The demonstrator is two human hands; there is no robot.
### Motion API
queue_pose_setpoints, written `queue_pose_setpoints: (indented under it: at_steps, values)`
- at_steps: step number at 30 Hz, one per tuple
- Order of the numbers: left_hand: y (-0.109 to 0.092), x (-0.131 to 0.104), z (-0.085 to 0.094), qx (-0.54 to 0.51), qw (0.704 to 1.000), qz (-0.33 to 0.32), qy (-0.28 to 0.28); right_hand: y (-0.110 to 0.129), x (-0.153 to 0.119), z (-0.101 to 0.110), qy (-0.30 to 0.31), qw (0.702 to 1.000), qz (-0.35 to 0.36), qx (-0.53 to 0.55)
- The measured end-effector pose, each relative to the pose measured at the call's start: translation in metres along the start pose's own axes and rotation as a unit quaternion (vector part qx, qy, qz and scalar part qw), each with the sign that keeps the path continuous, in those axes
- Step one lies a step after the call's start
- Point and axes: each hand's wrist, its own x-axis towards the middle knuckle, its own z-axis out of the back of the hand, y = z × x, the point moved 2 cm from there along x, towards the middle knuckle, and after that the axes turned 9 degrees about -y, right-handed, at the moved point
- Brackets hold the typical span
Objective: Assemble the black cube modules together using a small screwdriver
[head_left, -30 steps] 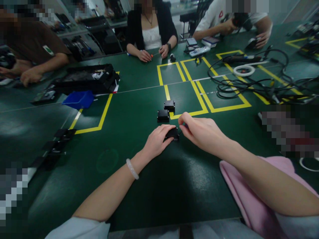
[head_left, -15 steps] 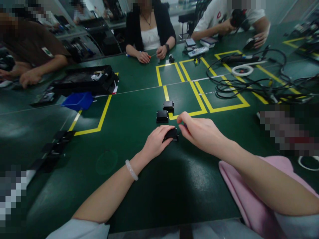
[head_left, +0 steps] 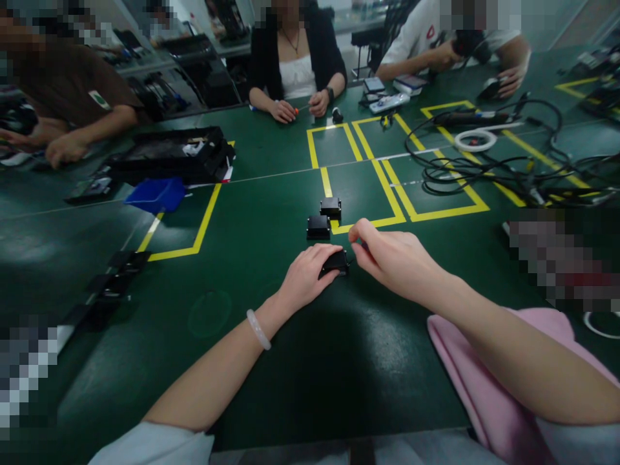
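Observation:
My left hand [head_left: 310, 274] is closed around a small black box [head_left: 338, 260] on the green table, thumb at its near side and fingers over its far side. Just right of the box is my right hand [head_left: 387, 253], its fingers curled in a pinch. A thin dark piece shows between the pinch and the box's right end, too small to identify. Beyond my left hand sit two more black boxes, one [head_left: 318, 227] nearer and one [head_left: 331, 207] slightly behind it.
Yellow tape [head_left: 371, 224] marks rectangles on the table [head_left: 271, 194]. Black cables [head_left: 450, 171] lie at the right, a pink cloth [head_left: 484, 361] under my right forearm. A blue tray [head_left: 157, 194], black trays [head_left: 179, 155] and dark parts [head_left: 109, 284] are at the left. People sit across.
The whole view has shifted slightly, so things appear a little further right. Both hands keep about the same places at the black box.

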Motion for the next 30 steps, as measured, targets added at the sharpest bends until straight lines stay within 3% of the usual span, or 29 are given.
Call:
queue_pose_setpoints:
  at_steps: [6,13,30]
  values:
    - [0.006,0.002,0.004,0.047,0.999,-0.002,-0.024,0.0,0.0,0.001,0.008,1.0,0.0,0.0]
    - [0.033,0.004,0.0,0.049,0.996,0.069,-0.009,0.001,0.0,0.0,0.008,1.0,0.009,0.003]
    - [0.022,0.004,-0.004,-0.003,0.998,0.049,0.024,0.001,0.0,0.002,0.011,1.0,0.016,0.009]
